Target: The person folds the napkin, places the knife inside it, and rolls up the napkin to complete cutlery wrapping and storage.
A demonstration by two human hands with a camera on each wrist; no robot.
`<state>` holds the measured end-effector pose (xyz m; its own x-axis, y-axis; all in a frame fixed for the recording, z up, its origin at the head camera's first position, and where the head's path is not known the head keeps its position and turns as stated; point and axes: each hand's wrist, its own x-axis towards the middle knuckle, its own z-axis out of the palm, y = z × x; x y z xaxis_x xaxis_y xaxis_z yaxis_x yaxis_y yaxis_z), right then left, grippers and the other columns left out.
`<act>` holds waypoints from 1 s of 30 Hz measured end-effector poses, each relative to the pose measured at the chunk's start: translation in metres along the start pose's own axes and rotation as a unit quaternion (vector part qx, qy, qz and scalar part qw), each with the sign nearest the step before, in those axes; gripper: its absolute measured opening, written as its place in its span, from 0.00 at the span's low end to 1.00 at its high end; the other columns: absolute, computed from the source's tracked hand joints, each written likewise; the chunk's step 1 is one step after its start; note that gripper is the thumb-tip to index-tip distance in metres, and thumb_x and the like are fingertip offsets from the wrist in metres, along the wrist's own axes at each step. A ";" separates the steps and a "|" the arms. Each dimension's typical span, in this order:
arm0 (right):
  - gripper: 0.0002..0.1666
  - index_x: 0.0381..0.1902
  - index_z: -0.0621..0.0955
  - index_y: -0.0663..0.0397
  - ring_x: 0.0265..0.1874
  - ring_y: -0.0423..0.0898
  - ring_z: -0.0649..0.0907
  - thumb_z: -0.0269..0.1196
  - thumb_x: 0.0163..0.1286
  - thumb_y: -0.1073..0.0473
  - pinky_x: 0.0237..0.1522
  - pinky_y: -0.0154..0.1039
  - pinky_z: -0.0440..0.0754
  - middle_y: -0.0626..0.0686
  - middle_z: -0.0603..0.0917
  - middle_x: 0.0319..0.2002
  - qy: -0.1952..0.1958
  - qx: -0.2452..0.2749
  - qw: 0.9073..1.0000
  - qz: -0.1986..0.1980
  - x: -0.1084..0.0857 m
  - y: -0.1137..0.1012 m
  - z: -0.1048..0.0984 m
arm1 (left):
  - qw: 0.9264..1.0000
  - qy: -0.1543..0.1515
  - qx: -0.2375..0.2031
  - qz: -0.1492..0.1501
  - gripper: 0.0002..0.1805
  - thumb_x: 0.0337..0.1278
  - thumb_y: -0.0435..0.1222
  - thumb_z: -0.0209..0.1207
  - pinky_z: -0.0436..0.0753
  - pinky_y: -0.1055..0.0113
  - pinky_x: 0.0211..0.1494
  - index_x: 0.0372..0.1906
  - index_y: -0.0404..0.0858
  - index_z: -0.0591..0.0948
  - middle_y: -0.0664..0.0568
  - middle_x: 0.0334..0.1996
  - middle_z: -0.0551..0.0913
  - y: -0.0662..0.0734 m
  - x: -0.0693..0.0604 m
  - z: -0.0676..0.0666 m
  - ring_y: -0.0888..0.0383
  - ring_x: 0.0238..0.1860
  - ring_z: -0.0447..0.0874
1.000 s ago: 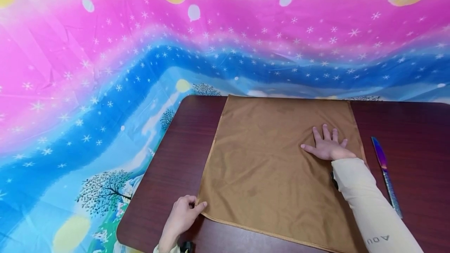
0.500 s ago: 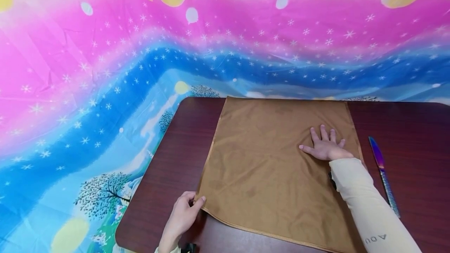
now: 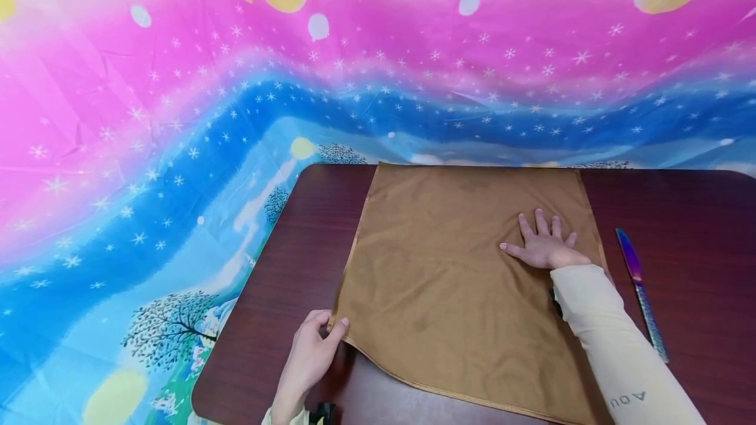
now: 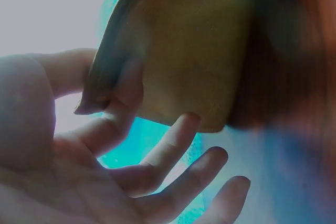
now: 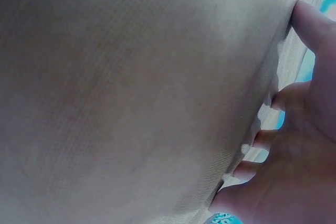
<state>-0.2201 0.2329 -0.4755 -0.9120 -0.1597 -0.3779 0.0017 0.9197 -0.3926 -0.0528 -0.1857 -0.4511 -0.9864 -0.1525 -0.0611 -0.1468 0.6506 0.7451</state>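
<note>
A brown cloth (image 3: 437,281) lies spread over the dark wooden table, with faint creases. At its near left corner my left hand (image 3: 310,349) pinches the edge between thumb and index finger, and that corner is lifted off the table. In the left wrist view the other fingers (image 4: 181,182) of this hand are spread away from the cloth (image 4: 194,56). My right hand (image 3: 542,246) rests on the right part of the cloth with fingers spread, small folds around it. The right wrist view shows the fingertips (image 5: 228,200) pressing on the fabric (image 5: 131,103).
A knife (image 3: 640,287) with a rainbow-coloured blade and patterned handle lies on the table (image 3: 697,235) to the right of the cloth, beside my right sleeve (image 3: 626,346). Behind the table hangs a colourful backdrop (image 3: 366,51) with snowflakes and trees.
My left hand has raised the near left corner of the cloth a little, and the near edge now curves upward there. The right hand stays in place; the view has shifted slightly.
</note>
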 end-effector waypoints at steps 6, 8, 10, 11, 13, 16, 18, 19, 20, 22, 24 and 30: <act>0.56 0.75 0.42 0.65 0.68 0.79 0.32 0.48 0.70 0.30 0.58 0.80 0.32 0.74 0.31 0.72 0.003 -0.002 1.000 0.001 0.001 0.000 0.000 | 1.000 -0.008 0.005 0.010 0.16 0.58 0.41 0.62 0.70 0.71 0.40 0.19 0.43 0.71 0.55 0.33 0.77 0.011 0.005 0.002 0.63 0.34 0.72; 0.56 0.75 0.42 0.65 0.68 0.79 0.32 0.48 0.70 0.31 0.58 0.80 0.32 0.74 0.31 0.72 0.004 -0.002 1.000 0.000 0.001 0.000 0.001 | 1.000 -0.012 0.008 0.015 0.19 0.58 0.40 0.62 0.68 0.71 0.38 0.19 0.42 0.67 0.55 0.29 0.74 0.014 0.007 0.002 0.65 0.29 0.69; 0.56 0.75 0.43 0.65 0.68 0.79 0.32 0.48 0.70 0.31 0.58 0.80 0.32 0.74 0.31 0.72 0.006 -0.002 1.000 0.000 0.001 0.000 0.001 | 1.000 -0.019 0.002 0.018 0.19 0.58 0.40 0.62 0.67 0.72 0.34 0.18 0.42 0.66 0.57 0.24 0.71 0.017 0.009 0.003 0.66 0.23 0.66; 0.56 0.75 0.43 0.65 0.68 0.79 0.32 0.48 0.70 0.31 0.58 0.80 0.32 0.74 0.31 0.72 0.007 -0.002 1.000 0.000 0.001 0.000 0.001 | 1.000 -0.022 0.001 0.022 0.19 0.58 0.40 0.62 0.66 0.72 0.32 0.18 0.42 0.66 0.57 0.22 0.70 0.019 0.010 0.003 0.67 0.20 0.64; 0.56 0.75 0.43 0.65 0.68 0.79 0.32 0.48 0.70 0.31 0.59 0.80 0.32 0.74 0.32 0.72 0.008 -0.003 1.000 0.000 0.001 0.000 0.001 | 0.999 -0.027 0.001 0.030 0.19 0.58 0.40 0.62 0.65 0.73 0.31 0.18 0.42 0.66 0.59 0.19 0.67 0.021 0.012 0.004 0.68 0.18 0.62; 0.56 0.75 0.43 0.65 0.68 0.79 0.32 0.48 0.69 0.30 0.58 0.80 0.32 0.74 0.32 0.72 0.011 -0.003 1.000 0.000 0.002 0.000 0.002 | 0.999 -0.030 0.003 0.044 0.20 0.57 0.40 0.62 0.64 0.74 0.28 0.16 0.42 0.67 0.60 0.15 0.63 0.023 0.015 0.006 0.68 0.17 0.61; 0.56 0.75 0.43 0.65 0.68 0.79 0.33 0.48 0.69 0.30 0.58 0.80 0.32 0.74 0.32 0.72 0.012 -0.004 1.000 -0.001 0.002 0.001 0.002 | 0.998 -0.033 0.008 0.054 0.20 0.57 0.39 0.62 0.64 0.74 0.27 0.16 0.42 0.67 0.61 0.14 0.62 0.025 0.017 0.007 0.68 0.18 0.61; 0.56 0.75 0.43 0.65 0.68 0.79 0.33 0.48 0.69 0.30 0.58 0.80 0.32 0.74 0.32 0.72 0.013 -0.004 1.000 -0.001 0.002 0.001 0.003 | 0.998 -0.036 0.007 0.057 0.20 0.57 0.39 0.62 0.63 0.74 0.26 0.16 0.42 0.67 0.61 0.14 0.62 0.027 0.018 0.007 0.68 0.17 0.61; 0.56 0.75 0.43 0.65 0.68 0.79 0.33 0.48 0.69 0.30 0.58 0.81 0.32 0.74 0.32 0.72 0.013 -0.004 1.000 -0.001 0.002 0.001 0.003 | 0.997 -0.040 0.005 0.062 0.20 0.57 0.39 0.62 0.63 0.75 0.26 0.15 0.42 0.67 0.61 0.14 0.62 0.029 0.019 0.007 0.69 0.17 0.61; 0.56 0.75 0.43 0.65 0.68 0.79 0.33 0.48 0.69 0.30 0.58 0.80 0.32 0.74 0.32 0.72 0.013 -0.003 1.000 -0.001 0.002 0.001 0.003 | 0.996 -0.050 -0.001 0.069 0.20 0.58 0.38 0.61 0.62 0.75 0.25 0.15 0.42 0.67 0.61 0.14 0.62 0.033 0.021 0.006 0.69 0.16 0.60; 0.56 0.75 0.43 0.65 0.68 0.79 0.32 0.48 0.69 0.30 0.58 0.80 0.32 0.74 0.32 0.72 0.013 0.000 1.000 0.000 0.002 0.001 0.002 | 0.995 -0.059 -0.006 0.075 0.20 0.59 0.37 0.61 0.61 0.76 0.25 0.15 0.42 0.67 0.61 0.14 0.62 0.038 0.023 0.004 0.69 0.16 0.59; 0.56 0.75 0.43 0.65 0.68 0.79 0.33 0.49 0.69 0.31 0.59 0.80 0.31 0.74 0.32 0.72 0.016 0.004 1.000 0.000 0.002 0.001 0.003 | 0.994 -0.075 -0.001 0.083 0.21 0.60 0.38 0.60 0.59 0.75 0.24 0.15 0.42 0.66 0.61 0.14 0.59 0.048 0.028 0.002 0.69 0.15 0.57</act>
<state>-0.2205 0.2322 -0.4787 -0.9243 -0.1481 -0.3518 0.0053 0.9166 -0.3999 -0.0880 -0.1572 -0.4180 -0.9969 0.0693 -0.0363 0.0182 0.6558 0.7548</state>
